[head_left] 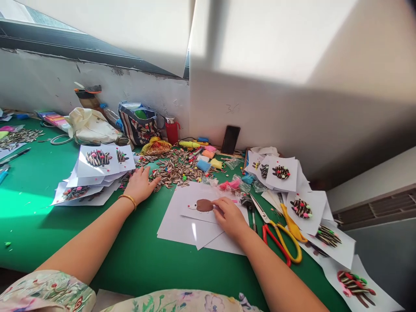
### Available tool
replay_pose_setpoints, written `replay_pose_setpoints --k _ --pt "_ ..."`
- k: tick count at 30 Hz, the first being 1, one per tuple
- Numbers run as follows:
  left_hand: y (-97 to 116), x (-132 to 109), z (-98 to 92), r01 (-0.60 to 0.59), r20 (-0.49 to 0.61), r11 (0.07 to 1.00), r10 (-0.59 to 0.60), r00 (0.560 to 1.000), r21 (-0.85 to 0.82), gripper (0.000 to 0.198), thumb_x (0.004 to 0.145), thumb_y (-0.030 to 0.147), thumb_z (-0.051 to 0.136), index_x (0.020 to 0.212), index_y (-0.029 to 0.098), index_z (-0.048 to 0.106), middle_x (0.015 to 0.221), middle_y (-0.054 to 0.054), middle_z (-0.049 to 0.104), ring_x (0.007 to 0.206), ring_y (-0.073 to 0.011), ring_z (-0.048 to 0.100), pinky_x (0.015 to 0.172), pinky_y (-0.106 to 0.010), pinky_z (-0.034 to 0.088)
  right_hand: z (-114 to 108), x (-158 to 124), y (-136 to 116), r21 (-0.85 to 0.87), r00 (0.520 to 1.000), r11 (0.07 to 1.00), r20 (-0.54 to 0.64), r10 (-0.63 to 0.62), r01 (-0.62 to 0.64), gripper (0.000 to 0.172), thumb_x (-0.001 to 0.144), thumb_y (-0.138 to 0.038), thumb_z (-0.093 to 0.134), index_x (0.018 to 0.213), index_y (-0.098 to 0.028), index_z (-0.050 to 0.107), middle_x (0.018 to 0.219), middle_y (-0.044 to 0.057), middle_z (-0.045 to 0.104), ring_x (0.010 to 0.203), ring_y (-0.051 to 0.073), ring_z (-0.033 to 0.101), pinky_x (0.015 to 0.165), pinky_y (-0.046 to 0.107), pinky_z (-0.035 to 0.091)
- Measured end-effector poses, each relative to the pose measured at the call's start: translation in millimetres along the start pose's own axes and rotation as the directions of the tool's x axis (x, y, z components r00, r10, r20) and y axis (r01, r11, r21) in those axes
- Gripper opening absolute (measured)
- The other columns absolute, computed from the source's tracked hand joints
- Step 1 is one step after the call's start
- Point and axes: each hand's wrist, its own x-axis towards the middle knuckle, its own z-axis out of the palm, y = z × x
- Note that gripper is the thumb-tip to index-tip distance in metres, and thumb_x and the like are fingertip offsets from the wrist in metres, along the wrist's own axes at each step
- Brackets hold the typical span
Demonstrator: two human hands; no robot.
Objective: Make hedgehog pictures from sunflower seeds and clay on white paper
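My left hand (140, 186), with a gold bangle at the wrist, lies with spread fingers at the left edge of a pile of striped sunflower seeds (172, 169). My right hand (229, 215) rests on a white paper (188, 212), its fingertips at the right edge of a flat brown clay shape (204, 205). That shape has a white head with a red nose at its left end. Larger white sheets (172, 225) lie underneath. Whether my right fingers hold anything is too small to tell.
Scissors (273, 227) with red and yellow handles lie right of my right hand. Seed-decorated cards are stacked at left (104, 160) and right (302, 208). Coloured clay packets (203, 165), a phone (230, 139), a red bottle (172, 131) and a striped bag (138, 125) stand or lie behind.
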Motion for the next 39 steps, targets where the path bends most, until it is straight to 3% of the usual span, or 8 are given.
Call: replay_pose_setpoints --k 10,13,16,20,25,30,35,39 --pt "59.4 15.8 16.8 -0.124 -0.003 0.992 0.124 0.992 -0.032 0.081 0.088 0.068 0.04 0.149 0.015 0.035 0.155 -0.018 0.031 0.145 -0.0361 0.023 0.115 -0.053 0.019 -1.7 0.7 0.2 0.004 1.0 1.0 0.003 -0.009 0.009 0.028 0.088 -0.016 0.054 0.112 -0.023 0.064 0.103 0.008 0.063 0.098 0.023 0.057 0.086 0.038 0.049" --pt "67.3 23.7 17.4 -0.174 -0.049 0.984 0.172 0.984 -0.034 0.073 0.086 0.066 0.046 0.143 0.02 0.044 0.149 -0.016 0.041 0.139 -0.0352 0.032 0.111 -0.051 0.026 -1.1 0.6 1.0 0.002 1.0 1.0 0.005 -0.016 0.016 0.028 0.087 -0.016 0.054 0.112 -0.023 0.064 0.103 0.008 0.063 0.099 0.023 0.057 0.086 0.038 0.049" --pt "71.8 34.3 17.2 -0.214 -0.071 0.973 0.209 0.975 -0.086 0.053 0.087 0.059 0.052 0.125 0.023 0.06 0.13 -0.013 0.056 0.125 -0.0326 0.046 0.106 -0.045 0.033 0.0 0.3 2.5 0.001 1.0 1.0 0.008 -0.023 0.023 0.027 0.087 -0.016 0.054 0.111 -0.022 0.064 0.103 0.008 0.062 0.098 0.022 0.057 0.086 0.038 0.049" --pt "73.8 51.6 15.4 -0.205 -0.054 0.968 0.199 0.978 -0.144 0.035 0.086 0.05 0.056 0.101 0.021 0.068 0.109 -0.013 0.062 0.109 -0.03 0.055 0.096 -0.038 0.04 0.7 -0.4 4.4 0.001 1.0 1.0 0.007 -0.026 0.026 0.027 0.087 -0.017 0.055 0.111 -0.024 0.064 0.105 0.007 0.062 0.1 0.023 0.057 0.087 0.038 0.049" --pt "67.0 70.8 4.2 -0.079 -0.077 0.97 0.063 0.995 -0.23 0.044 0.089 0.055 0.047 0.105 0.018 0.065 0.099 -0.012 0.066 0.09 -0.0273 0.061 0.073 -0.033 0.044 -0.5 -0.6 3.6 0.001 1.0 1.0 0.013 -0.017 0.017 0.027 0.087 -0.016 0.055 0.111 -0.024 0.064 0.104 0.007 0.062 0.099 0.022 0.057 0.086 0.037 0.049" --pt "54.1 78.9 -8.1 0.016 -0.065 0.953 -0.038 0.997 -0.302 0.051 0.093 0.054 0.034 0.087 0.016 0.067 0.073 -0.009 0.066 0.068 -0.0233 0.059 0.06 -0.031 0.039 -2.2 -0.2 1.5 0.011 1.0 1.0 0.016 -0.022 0.022 0.026 0.087 -0.016 0.054 0.111 -0.024 0.064 0.103 0.007 0.063 0.099 0.022 0.057 0.086 0.037 0.049" --pt "45.2 78.2 -12.3 0.024 -0.053 0.931 -0.046 0.998 -0.365 0.037 0.085 0.048 0.051 0.092 0.017 0.071 0.083 -0.008 0.071 0.073 -0.0225 0.061 0.065 -0.029 0.043 -1.9 -0.1 2.1 0.023 1.0 1.0 0.024 -0.012 0.012 0.027 0.087 -0.015 0.054 0.11 -0.023 0.065 0.104 0.007 0.063 0.101 0.022 0.057 0.088 0.037 0.048" --pt "41.5 76.6 -13.5 0.021 -0.034 0.915 -0.038 0.999 -0.402 0.042 0.083 0.052 0.054 0.097 0.018 0.074 0.093 -0.009 0.074 0.082 -0.0247 0.065 0.072 -0.03 0.047 -1.5 -0.2 2.6 0.027 1.0 1.0 0.023 -0.012 0.011 0.026 0.087 -0.016 0.055 0.11 -0.023 0.065 0.104 0.007 0.063 0.1 0.022 0.058 0.088 0.037 0.048"
